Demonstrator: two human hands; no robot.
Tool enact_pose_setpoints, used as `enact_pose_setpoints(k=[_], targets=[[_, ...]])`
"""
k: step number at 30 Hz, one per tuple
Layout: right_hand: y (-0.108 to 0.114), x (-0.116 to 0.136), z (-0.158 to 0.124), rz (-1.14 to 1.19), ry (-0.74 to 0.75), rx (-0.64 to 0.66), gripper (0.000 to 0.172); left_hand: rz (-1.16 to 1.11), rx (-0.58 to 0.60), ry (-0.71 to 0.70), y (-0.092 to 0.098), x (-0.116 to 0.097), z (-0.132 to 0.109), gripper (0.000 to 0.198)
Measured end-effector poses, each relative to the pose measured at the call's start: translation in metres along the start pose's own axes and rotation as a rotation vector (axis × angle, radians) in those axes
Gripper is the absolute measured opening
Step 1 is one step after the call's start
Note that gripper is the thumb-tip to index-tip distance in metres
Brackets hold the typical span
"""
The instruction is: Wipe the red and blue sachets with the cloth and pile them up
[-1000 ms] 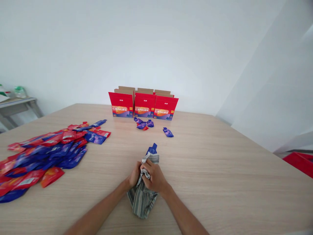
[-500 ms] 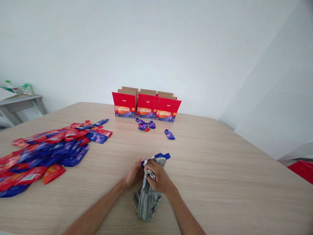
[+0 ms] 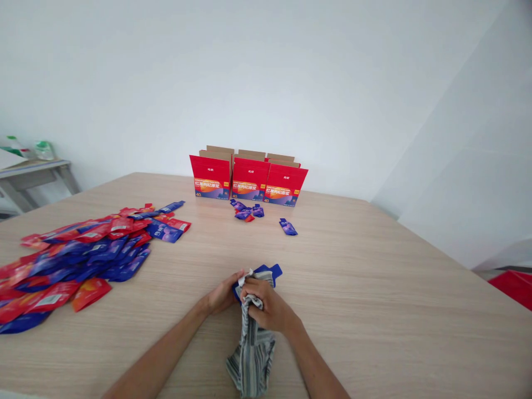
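My right hand (image 3: 266, 303) is closed around a grey striped cloth (image 3: 252, 360), whose loose end hangs down onto the table in front of me. The upper part of the cloth lies against a blue pouch (image 3: 276, 271); only its spout end and a left edge show past the cloth. On the left side, my left hand (image 3: 224, 293) grips that pouch by its edge, the fingers partly hidden behind cloth and pouch. Most of the pouch is covered.
A large heap of red and blue pouches (image 3: 103, 249) covers the table's left side. Three open red boxes (image 3: 249, 180) stand in a row at the back. Several small pouches (image 3: 245, 210) lie before them, with a single blue pouch (image 3: 288, 227) to the right.
Both hands, with the cloth and pouch, have shifted slightly left and toward me. The cloth's loose end hangs lower. Heap and boxes are unchanged.
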State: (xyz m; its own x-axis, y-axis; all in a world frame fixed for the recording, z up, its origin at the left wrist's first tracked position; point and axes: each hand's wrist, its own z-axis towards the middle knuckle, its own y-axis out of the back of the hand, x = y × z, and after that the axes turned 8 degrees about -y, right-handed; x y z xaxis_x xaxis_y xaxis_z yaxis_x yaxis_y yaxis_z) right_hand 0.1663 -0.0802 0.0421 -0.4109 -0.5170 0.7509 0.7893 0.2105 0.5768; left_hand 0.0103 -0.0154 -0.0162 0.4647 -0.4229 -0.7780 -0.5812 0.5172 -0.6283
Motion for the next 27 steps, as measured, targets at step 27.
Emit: enact_pose_setpoints(k=[27], targets=[[-0.019,-0.009,0.004,-0.245,-0.067,-0.11,0.02,-0.155,-0.355,-0.069,-0.016,0.011,0.004,0.023]])
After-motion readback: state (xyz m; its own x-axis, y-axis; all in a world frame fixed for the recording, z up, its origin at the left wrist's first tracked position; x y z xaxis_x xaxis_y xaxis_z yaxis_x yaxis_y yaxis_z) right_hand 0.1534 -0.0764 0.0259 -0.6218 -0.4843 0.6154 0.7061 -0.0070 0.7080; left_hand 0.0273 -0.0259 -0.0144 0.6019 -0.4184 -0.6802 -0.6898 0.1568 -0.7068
